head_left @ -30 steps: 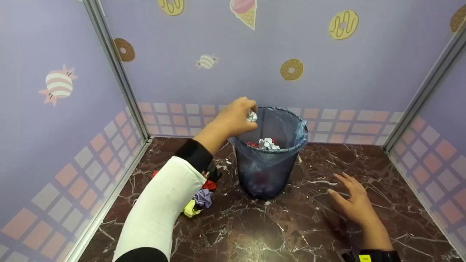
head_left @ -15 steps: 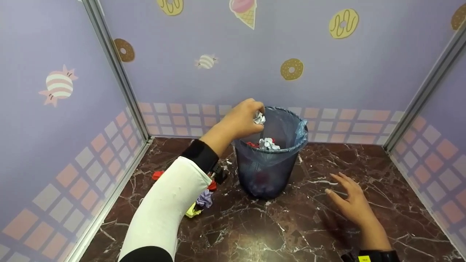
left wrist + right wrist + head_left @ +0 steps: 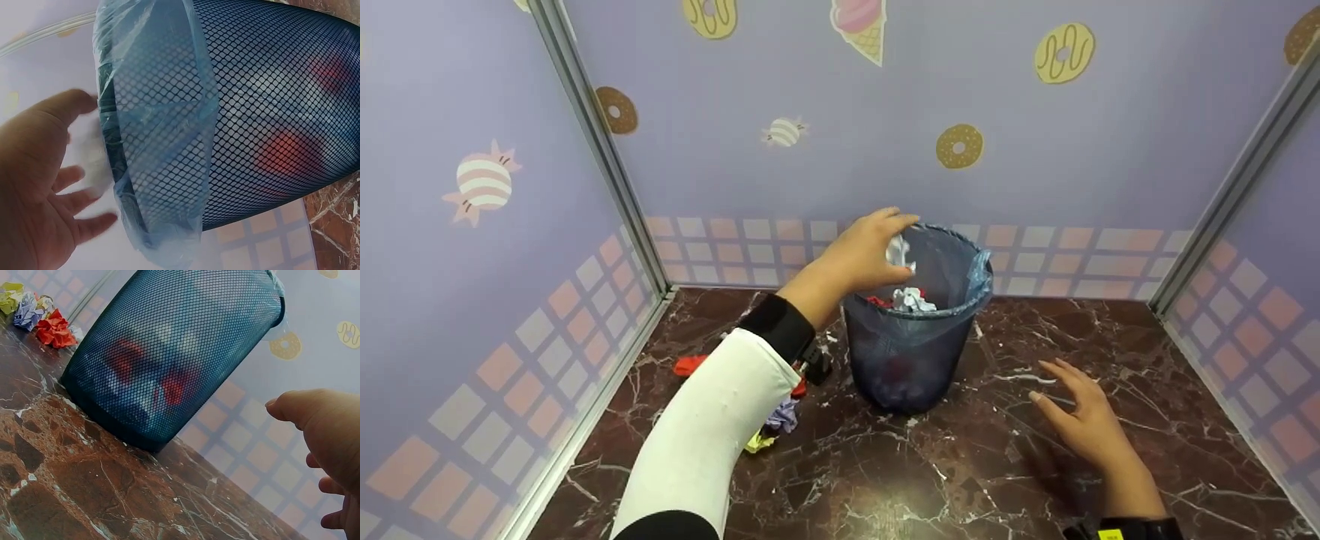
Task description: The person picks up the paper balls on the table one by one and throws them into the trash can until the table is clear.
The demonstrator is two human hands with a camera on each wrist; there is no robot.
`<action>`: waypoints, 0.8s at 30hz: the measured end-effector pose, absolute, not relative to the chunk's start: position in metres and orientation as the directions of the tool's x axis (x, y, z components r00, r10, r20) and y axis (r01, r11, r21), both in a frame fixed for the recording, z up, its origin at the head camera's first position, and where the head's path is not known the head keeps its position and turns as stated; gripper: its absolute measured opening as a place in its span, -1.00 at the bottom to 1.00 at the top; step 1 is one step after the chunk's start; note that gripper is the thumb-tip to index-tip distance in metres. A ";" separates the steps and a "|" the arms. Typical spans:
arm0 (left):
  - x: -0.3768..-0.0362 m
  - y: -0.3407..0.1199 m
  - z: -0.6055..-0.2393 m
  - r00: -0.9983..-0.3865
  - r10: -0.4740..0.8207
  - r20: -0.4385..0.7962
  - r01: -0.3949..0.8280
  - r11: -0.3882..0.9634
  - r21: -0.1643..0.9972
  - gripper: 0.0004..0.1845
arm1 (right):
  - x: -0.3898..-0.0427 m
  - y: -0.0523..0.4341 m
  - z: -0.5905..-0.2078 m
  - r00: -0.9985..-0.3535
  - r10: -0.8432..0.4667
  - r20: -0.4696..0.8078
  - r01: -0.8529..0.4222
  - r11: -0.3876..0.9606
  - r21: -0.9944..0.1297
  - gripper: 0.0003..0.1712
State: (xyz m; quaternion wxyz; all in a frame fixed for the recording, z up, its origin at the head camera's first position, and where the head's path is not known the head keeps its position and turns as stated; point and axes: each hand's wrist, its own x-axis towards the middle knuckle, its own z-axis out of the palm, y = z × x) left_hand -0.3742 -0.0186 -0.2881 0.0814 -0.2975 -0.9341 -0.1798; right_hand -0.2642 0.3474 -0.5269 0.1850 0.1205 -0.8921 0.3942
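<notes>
A mesh waste bin (image 3: pixel 911 360) with a blue plastic liner (image 3: pixel 981 276) stands near the back wall. Over its left rim, my left hand (image 3: pixel 866 251) has its thumb and fingers spread apart. A white crumpled paper ball (image 3: pixel 897 253) is at the bin's mouth just past those fingers, a pale blur (image 3: pixel 97 154) in the left wrist view. Inside the bin lies another white paper ball (image 3: pixel 913 299), with red paper around it. Off to the bin's right, my right hand (image 3: pixel 1084 420) hovers over the tabletop with relaxed fingers, holding nothing.
Left of the bin are red (image 3: pixel 55 328), purple (image 3: pixel 28 311) and yellow (image 3: pixel 10 297) crumpled papers, partly hidden by my left sleeve in the head view. The dark marbled tabletop (image 3: pixel 885 480) is bounded by lilac patterned walls (image 3: pixel 960 75) on three sides.
My left hand has moved a little right over the bin, and its fingers have opened from around the white paper ball, which has dropped slightly. The right hand has barely moved.
</notes>
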 end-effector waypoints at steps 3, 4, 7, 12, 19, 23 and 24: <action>-0.373 -0.018 -0.287 -0.836 0.503 0.220 0.547 0.794 0.265 0.07 | -0.264 0.346 -0.526 -0.903 -0.068 0.424 -0.361 0.655 -0.664 -0.37; -0.372 -0.017 -0.287 -0.842 0.496 0.212 0.537 0.805 0.252 0.11 | -0.264 0.346 -0.526 -0.904 -0.068 0.422 -0.360 0.653 -0.666 -0.37; -0.372 -0.018 -0.286 -0.849 0.485 0.210 0.525 0.820 0.227 0.16 | -0.263 0.345 -0.524 -0.904 -0.069 0.422 -0.362 0.649 -0.670 -0.36; -0.374 -0.026 -0.285 -0.856 0.471 0.215 0.511 0.835 0.206 0.18 | -0.262 0.343 -0.521 -0.899 -0.074 0.431 -0.373 0.644 -0.668 -0.32; -0.379 -0.063 -0.285 -0.883 0.408 0.233 0.458 0.859 0.230 0.19 | -0.264 0.339 -0.519 -0.895 -0.095 0.435 -0.387 0.649 -0.655 -0.29; -0.381 -0.096 -0.289 -0.904 0.354 0.240 0.411 0.875 0.255 0.20 | -0.267 0.330 -0.517 -0.880 -0.111 0.463 -0.419 0.642 -0.642 -0.29; -0.382 -0.105 -0.291 -0.908 0.342 0.240 0.400 0.879 0.259 0.20 | -0.268 0.327 -0.517 -0.874 -0.115 0.472 -0.429 0.641 -0.637 -0.29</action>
